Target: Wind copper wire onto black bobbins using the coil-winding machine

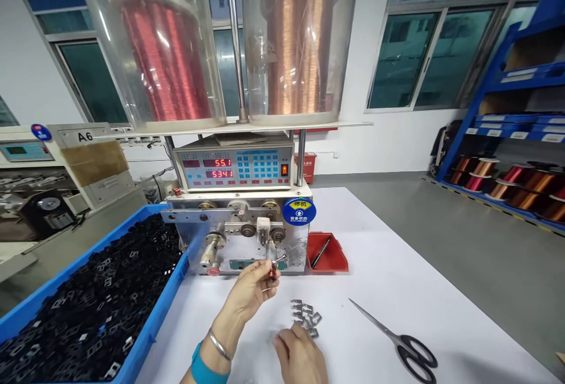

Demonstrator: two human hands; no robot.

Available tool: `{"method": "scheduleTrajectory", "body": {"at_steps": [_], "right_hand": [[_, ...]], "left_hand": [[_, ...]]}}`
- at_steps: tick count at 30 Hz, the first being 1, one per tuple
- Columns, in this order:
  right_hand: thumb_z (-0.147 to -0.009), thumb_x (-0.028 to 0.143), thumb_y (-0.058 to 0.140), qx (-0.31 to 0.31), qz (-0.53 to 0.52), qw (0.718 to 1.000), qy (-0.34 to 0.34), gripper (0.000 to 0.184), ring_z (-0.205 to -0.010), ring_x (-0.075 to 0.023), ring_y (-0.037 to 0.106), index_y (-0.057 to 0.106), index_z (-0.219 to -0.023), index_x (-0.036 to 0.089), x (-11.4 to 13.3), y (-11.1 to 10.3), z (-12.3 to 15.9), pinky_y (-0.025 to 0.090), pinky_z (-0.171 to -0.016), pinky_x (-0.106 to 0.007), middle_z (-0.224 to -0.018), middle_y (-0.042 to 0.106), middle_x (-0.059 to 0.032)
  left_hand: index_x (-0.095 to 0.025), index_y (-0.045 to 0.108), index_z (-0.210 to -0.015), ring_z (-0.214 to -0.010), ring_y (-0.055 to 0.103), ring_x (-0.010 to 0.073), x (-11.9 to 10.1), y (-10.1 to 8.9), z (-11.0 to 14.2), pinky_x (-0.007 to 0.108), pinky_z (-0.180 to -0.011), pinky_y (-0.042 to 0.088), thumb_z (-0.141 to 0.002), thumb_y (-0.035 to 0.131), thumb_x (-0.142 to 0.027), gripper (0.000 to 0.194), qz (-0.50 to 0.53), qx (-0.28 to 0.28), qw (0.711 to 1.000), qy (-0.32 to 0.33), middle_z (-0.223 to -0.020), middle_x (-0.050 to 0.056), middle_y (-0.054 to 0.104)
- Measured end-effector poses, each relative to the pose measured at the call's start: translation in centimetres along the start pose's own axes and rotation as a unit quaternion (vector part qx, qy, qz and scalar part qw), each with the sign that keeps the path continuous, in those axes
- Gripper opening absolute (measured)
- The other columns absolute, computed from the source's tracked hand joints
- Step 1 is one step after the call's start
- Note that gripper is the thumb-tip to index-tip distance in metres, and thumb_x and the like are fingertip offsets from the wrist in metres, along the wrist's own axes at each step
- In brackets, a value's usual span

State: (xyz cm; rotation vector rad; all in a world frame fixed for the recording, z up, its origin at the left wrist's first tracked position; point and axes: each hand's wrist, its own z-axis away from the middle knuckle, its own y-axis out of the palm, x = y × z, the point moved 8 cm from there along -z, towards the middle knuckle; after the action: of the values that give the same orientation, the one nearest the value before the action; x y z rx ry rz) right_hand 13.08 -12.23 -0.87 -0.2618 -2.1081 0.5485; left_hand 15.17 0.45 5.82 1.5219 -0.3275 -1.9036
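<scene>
My left hand (253,287) pinches a small dark bobbin wound with red wire (272,273) between thumb and fingers. It is held just in front of the winding machine's spindle (271,250); whether the two touch, I cannot tell. Below and to the right, my right hand (303,356) is low over the white table (353,343), its fingers curled together. Whatever its fingertips hold, if anything, is hidden. Several small metal pieces (304,308) lie loose just beyond that hand. The coil winding machine (241,228) has a lit control panel (238,167) showing red digits.
Scissors (397,337) lie on the right, points toward the machine. A red bin (329,254) with a black pen-like tool stands beside the machine. On the left, a blue tray (152,328) is full of black parts. Two covered wire spools (165,60) stand overhead.
</scene>
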Motion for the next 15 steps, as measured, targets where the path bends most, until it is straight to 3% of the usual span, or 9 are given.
{"method": "scheduleTrajectory", "body": {"at_steps": [2,4,7,9,10,13,15], "right_hand": [[-0.082,0.037,0.054,-0.003,0.094,0.992,-0.079,0.022,-0.055,-0.0162,0.058,0.065,-0.068,0.025,-0.5,-0.5,0.3,0.039,-0.048,-0.025,-0.066,0.062,-0.0032],[-0.082,0.039,0.054,-0.003,0.088,0.991,-0.096,0.021,-0.052,-0.0153,0.058,0.068,-0.075,0.025,0.1,-1.5,-1.0,0.04,-0.047,-0.025,-0.066,0.063,-0.0028],[-0.084,0.043,0.05,-0.022,-0.031,0.999,-0.018,0.026,-0.048,-0.013,0.054,0.068,-0.086,0.023,2.5,-3.6,-5.4,0.044,-0.051,-0.025,-0.068,0.062,-0.0021],[-0.082,0.045,0.053,-0.03,-0.137,0.99,0.031,0.032,-0.052,-0.0139,0.056,0.065,-0.096,0.02,4.7,-4.6,-8.6,0.046,-0.053,-0.026,-0.074,0.065,-0.0042],[-0.081,0.047,0.053,-0.005,-0.191,0.98,0.053,0.036,-0.053,-0.0147,0.058,0.063,-0.1,0.018,5.7,-4.4,-10.0,0.047,-0.052,-0.026,-0.073,0.066,-0.0046],[-0.077,0.052,0.055,0.049,-0.274,0.956,0.089,0.036,-0.046,-0.0138,0.053,0.063,-0.082,0.016,7.8,-3.7,-12.5,0.044,-0.043,-0.025,-0.057,0.059,-0.0012],[-0.073,0.054,0.058,0.04,-0.287,0.952,0.1,0.037,-0.044,-0.0127,0.05,0.06,-0.072,0.017,8.0,-3.7,-12.6,0.042,-0.04,-0.023,-0.053,0.056,-0.0001]], "left_hand": [[-0.014,0.058,-0.067,-0.046,0.058,0.0079,0.1,0.0,0.0,0.018,-0.046,0.046,-0.062,0.079,-0.03,0.028,0.009,0.0,1.0,-0.009,-0.059,0.0,0.065],[-0.013,0.058,-0.068,-0.046,0.059,0.0078,0.2,0.1,0.0,0.018,-0.045,0.047,-0.064,0.078,-0.029,0.026,0.013,0.004,1.0,-0.008,-0.059,0.0,0.065],[-0.013,0.058,-0.068,-0.046,0.059,0.0087,0.2,0.0,0.0,0.019,-0.046,0.048,-0.063,0.079,-0.027,0.025,0.016,0.007,1.0,0.005,-0.06,0.001,0.066],[-0.013,0.058,-0.065,-0.046,0.058,0.0087,0.1,0.2,-0.1,0.019,-0.047,0.048,-0.061,0.08,-0.028,0.028,0.022,0.011,0.999,0.021,-0.056,0.0,0.064],[-0.013,0.057,-0.064,-0.045,0.057,0.0084,-0.1,0.3,-0.1,0.019,-0.047,0.048,-0.059,0.081,-0.029,0.029,0.025,0.017,0.999,0.03,-0.054,-0.001,0.062],[-0.013,0.057,-0.06,-0.044,0.055,0.0069,-0.5,0.9,0.0,0.018,-0.046,0.046,-0.053,0.085,-0.031,0.034,0.03,0.033,0.998,0.044,-0.051,-0.003,0.058],[-0.013,0.057,-0.06,-0.044,0.054,0.0066,-0.4,1.3,0.6,0.018,-0.045,0.045,-0.052,0.085,-0.033,0.036,0.028,0.044,0.998,0.044,-0.052,-0.003,0.058]]}}
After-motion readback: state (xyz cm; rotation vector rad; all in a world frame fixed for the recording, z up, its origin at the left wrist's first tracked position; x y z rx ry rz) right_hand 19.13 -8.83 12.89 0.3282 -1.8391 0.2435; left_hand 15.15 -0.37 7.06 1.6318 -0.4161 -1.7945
